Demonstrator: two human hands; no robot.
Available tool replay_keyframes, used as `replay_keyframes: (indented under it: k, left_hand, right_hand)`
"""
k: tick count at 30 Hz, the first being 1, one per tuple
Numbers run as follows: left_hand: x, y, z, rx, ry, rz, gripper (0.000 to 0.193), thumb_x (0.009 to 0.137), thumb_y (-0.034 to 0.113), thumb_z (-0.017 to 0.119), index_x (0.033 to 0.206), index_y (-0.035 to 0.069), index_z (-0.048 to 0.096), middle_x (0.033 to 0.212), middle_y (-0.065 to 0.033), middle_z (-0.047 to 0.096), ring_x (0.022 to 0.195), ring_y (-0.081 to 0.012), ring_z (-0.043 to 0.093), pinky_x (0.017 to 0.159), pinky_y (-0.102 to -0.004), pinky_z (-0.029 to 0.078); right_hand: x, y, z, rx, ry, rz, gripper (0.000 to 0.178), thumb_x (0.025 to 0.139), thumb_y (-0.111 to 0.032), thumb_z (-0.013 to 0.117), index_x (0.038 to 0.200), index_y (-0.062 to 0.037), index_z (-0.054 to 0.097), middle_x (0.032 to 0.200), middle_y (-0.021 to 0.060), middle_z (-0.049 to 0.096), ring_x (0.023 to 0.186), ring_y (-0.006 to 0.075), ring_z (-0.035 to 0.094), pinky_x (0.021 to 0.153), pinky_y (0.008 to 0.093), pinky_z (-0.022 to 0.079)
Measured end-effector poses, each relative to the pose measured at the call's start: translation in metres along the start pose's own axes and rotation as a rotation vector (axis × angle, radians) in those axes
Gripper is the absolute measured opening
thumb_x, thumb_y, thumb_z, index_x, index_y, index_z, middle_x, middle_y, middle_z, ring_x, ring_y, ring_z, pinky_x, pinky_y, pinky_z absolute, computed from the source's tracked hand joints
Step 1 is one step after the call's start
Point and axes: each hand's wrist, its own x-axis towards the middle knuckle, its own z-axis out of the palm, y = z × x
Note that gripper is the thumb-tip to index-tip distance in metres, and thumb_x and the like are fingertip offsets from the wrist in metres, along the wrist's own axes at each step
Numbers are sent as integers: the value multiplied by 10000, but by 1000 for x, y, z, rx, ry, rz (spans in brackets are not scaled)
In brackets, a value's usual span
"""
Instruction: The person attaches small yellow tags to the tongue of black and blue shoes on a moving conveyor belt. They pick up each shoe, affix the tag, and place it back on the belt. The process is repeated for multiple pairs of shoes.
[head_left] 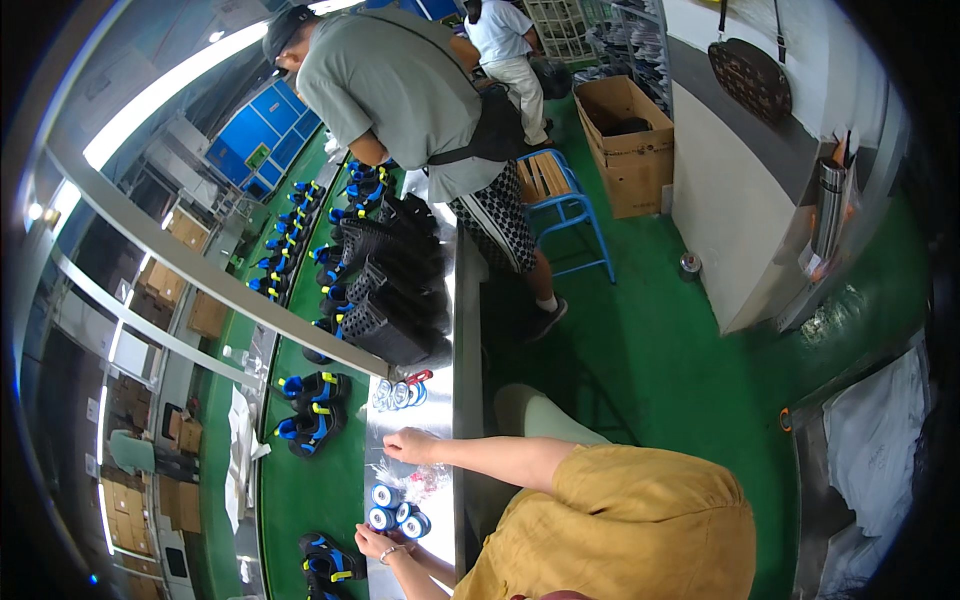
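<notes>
My right hand (410,447) is over the metal bench (440,430), its fingers curled in; anything inside them is too small to make out. Just below it lies crumpled clear plastic (425,482) with reddish marks. Several round blue-and-white rolls (385,495), like tape rolls, sit between my hands. Beside the lowest of them is my left hand (373,542), a bracelet on its wrist and its fingertips drawn together; what they hold is hidden. Farther along the bench are more blue-and-white rolls (400,396) and a red-handled tool (418,377).
Black-and-blue shoes (312,425) with yellow tabs stand on the green line left of the bench. Black crates (385,320) are stacked ahead, near a standing person (400,90). To the right are a blue-framed stool (560,190), a cardboard box (625,140) and a metal can (690,265).
</notes>
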Motion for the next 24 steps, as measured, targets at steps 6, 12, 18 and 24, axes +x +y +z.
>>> replay_keyframes:
  k: [6, 12, 18, 24]
  left_hand:
    - [13, -3, -10, -56, -90, -104, 333, 945, 336, 571, 836, 23, 597, 724, -10, 605, 605, -86, 530, 498, -206, 400]
    - [18, -5, -7, -78, -183, -83, 272, 942, 277, 575, 796, 48, 576, 667, 27, 561, 546, -49, 478, 454, -180, 357]
    - [58, -16, -23, 35, -285, -9, 189, 902, 198, 613, 811, 34, 587, 650, 5, 568, 544, -60, 497, 425, -192, 348]
    - [66, 82, 1, -57, -320, 103, 171, 916, 137, 599, 778, 38, 584, 582, 10, 513, 497, -58, 442, 422, -204, 308]
  right_hand:
    - [2, 11, 9, 12, 16, -6, 224, 857, -232, 581, 747, -36, 574, 669, 198, 611, 639, 391, 602, 616, 452, 455]
    - [6, 21, 8, 35, -24, 28, 210, 856, -224, 584, 761, -38, 588, 640, 171, 613, 616, 358, 613, 602, 432, 458]
    - [4, 17, 9, 85, -2, -19, 207, 886, -205, 573, 779, -29, 593, 615, 156, 603, 558, 276, 617, 551, 390, 453]
    - [6, 16, 6, 124, -102, 44, 179, 892, -199, 599, 852, -25, 615, 703, 143, 636, 648, 255, 647, 605, 364, 479]
